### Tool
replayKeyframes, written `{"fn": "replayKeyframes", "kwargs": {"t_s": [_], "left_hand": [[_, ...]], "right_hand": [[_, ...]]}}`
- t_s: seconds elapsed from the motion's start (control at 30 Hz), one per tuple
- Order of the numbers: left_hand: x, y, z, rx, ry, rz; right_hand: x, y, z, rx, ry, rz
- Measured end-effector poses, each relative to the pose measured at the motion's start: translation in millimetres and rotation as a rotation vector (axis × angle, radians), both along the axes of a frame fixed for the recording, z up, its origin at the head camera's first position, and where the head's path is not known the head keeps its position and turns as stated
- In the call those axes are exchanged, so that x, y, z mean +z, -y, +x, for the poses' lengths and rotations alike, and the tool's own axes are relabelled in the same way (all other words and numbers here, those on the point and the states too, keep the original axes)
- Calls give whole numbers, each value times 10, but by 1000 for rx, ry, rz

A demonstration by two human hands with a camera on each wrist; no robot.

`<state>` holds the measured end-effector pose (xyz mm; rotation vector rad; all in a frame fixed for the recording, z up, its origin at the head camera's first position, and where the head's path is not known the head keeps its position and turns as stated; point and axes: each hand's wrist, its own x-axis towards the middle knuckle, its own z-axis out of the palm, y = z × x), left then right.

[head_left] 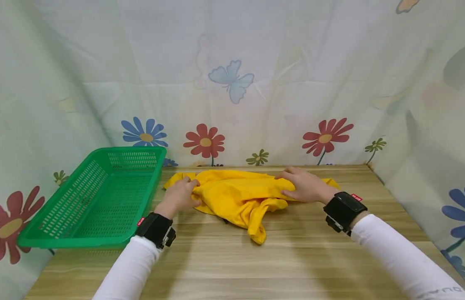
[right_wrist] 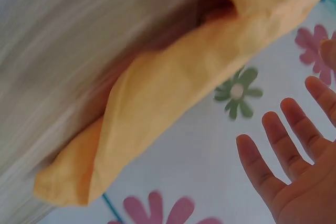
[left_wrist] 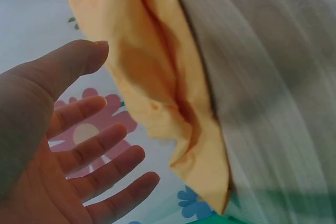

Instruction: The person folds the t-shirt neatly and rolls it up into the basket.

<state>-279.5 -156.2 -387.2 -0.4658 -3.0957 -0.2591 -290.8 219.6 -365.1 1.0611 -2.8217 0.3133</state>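
Note:
A crumpled yellow cloth, perhaps a garment, lies near the back edge of the table, with a sleeve-like end hanging toward the front. My left hand is at its left part, fingers spread and relaxed. At the right part is my right hand, its fingers reaching over the cloth in the head view. In the left wrist view the left hand has thumb and fingers apart beside the yellow cloth. Spread fingers of the right hand also show apart from the cloth in the right wrist view.
A green plastic basket with slotted walls stands on the left of the wooden table, close to the left forearm. Behind and at both sides hangs a white curtain printed with flowers and butterflies.

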Motion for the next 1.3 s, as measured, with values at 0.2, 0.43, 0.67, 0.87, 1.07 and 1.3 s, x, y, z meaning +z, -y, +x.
{"fn": "replayKeyframes", "kwargs": {"t_s": [0.2, 0.43, 0.67, 0.87, 1.07, 1.3], "left_hand": [[-130, -34, 22, 16, 15, -6], [-218, -33, -5, 35, 22, -29], [-276, -56, -47, 54, 22, -61], [-326, -72, -68, 31, 23, -86], [-369, -78, -94, -2, 20, -70], [-426, -115, -184, -46, -5, -51]], "right_hand": [[-126, 344, 169, 145, -13, 3], [-208, 632, 389, 221, 41, 38], [-381, 713, 463, 224, 102, 135], [-507, 749, 512, 215, 110, 215], [-559, 800, 512, 202, 96, 256], [-610, 851, 498, 232, 61, 264]]}}
